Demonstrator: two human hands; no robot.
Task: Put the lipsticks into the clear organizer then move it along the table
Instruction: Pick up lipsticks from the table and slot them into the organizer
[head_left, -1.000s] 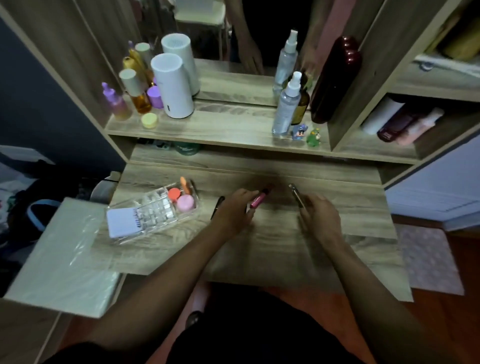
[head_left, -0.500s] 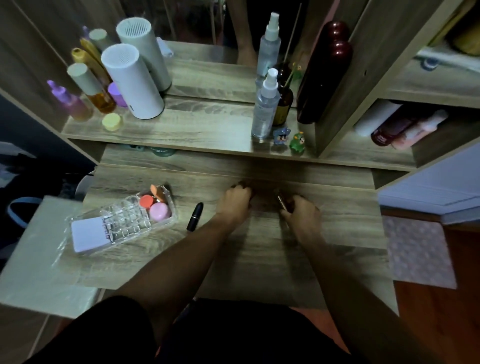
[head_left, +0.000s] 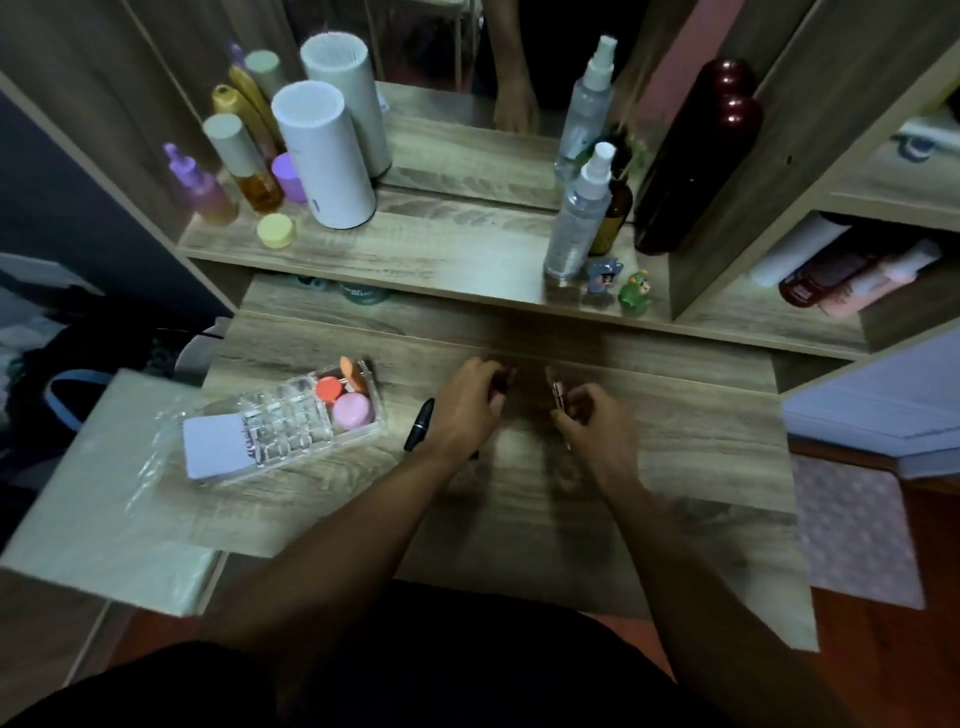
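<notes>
On table (head_left: 675, 441), left hand (head_left: 465, 402) hiding blurred lipstick (head_left: 505, 378), grip unclear

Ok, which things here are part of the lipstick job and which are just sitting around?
For the job: clear organizer, black lipstick on the table, slim lipstick in the right hand, left hand.

Lying about: white cylinder, spray bottle, green figurine, yellow jar.
</notes>
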